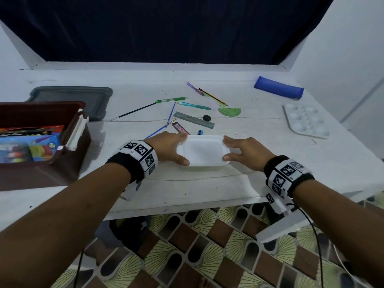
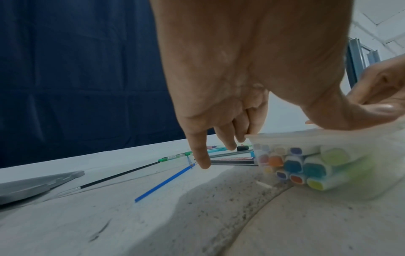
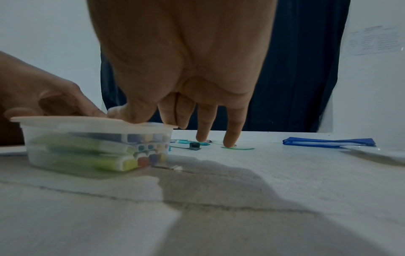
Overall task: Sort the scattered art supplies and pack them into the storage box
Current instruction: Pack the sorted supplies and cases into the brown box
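A white-lidded translucent container [image 1: 202, 151] packed with coloured markers [image 2: 293, 166] stands near the table's front edge. My left hand [image 1: 178, 149] is at its left end, thumb on the near corner of the lid, fingers at the far corner. My right hand [image 1: 228, 148] mirrors it at the right end; in the right wrist view its thumb presses on the lid [image 3: 92, 119] and two fingers hang past it. The brown storage box [image 1: 79, 129] stands open at the left with colourful packs inside.
Behind the container lie a black brush [image 1: 133, 111], green pen [image 1: 170, 99], teal pen [image 1: 194, 105], grey ruler [image 1: 193, 119], black eraser [image 1: 206, 117], green protractor [image 1: 229, 111] and pencil [image 1: 212, 96]. Blue pencil case [image 1: 278, 90], white palette [image 1: 305, 121] right; grey lid [image 1: 70, 98] left.
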`<state>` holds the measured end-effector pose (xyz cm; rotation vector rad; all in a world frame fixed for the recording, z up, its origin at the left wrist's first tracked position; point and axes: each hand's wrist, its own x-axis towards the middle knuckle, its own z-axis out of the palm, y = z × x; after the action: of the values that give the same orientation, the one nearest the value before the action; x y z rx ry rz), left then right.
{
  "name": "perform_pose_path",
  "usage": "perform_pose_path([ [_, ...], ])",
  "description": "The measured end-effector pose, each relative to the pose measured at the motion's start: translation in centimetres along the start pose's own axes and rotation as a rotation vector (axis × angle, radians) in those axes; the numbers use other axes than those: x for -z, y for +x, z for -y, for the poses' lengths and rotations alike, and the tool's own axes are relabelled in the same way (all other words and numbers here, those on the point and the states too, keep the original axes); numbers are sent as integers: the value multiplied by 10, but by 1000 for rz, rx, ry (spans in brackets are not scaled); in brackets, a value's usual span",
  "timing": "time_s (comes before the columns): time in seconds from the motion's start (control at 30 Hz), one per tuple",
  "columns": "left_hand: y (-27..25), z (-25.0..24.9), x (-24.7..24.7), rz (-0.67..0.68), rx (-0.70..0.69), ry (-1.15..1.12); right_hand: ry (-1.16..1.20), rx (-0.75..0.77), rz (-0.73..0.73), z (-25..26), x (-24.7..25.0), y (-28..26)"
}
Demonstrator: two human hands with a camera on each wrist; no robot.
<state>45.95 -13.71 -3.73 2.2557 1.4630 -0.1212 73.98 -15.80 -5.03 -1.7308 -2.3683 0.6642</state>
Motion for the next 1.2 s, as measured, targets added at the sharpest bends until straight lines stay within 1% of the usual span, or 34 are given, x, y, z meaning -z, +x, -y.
perform_pose_path([
  [0.13,-8,-2,-5,2,6,-96,65,-11,-10,4,-7,-5],
  [0.27,-12,-4,-6,-19,-5,-200,191,-99,-32,11,-4,-4],
  [0.3,-13,-4,-7,-31,-11,-225,269,-115,-53,11,-3,-1],
  [0.33,-13,-2,-9,-44,-18,-266,398,-148,-81,11,-2,0],
  [0.4,-14,4,-14,-97,-2,-371,662,-263,-123,15,4,2],
  [0.43,-13,7,-17,-136,22,-409,737,-328,-129,17,6,3],
  [0.47,-14,10,-20,-173,56,-445,739,-376,-113,18,7,4],
  [0.53,-16,9,-22,-213,150,-589,718,-408,-56,21,9,5],
  [0.6,-16,6,-24,-212,212,-769,744,-421,-14,21,9,7],
  [0.67,-17,2,-23,-198,258,-880,753,-414,18,22,9,8],
  [0.73,-17,0,-19,-176,273,-943,714,-394,49,23,9,11],
  [0.83,-19,2,-11,-129,270,-900,614,-358,84,28,11,16],
  [0.9,-23,5,-1,-142,272,-837,627,-337,72,32,14,23],
  [0.97,-32,10,16,-219,269,-794,706,-302,49,42,21,31],
  [1.03,-48,18,40,-316,247,-818,783,-256,24,61,34,38],
  [1.13,-84,33,77,-486,238,-893,852,-157,2,102,59,51],
  [1.2,-111,49,99,-602,237,-906,865,-93,13,135,72,62],
])
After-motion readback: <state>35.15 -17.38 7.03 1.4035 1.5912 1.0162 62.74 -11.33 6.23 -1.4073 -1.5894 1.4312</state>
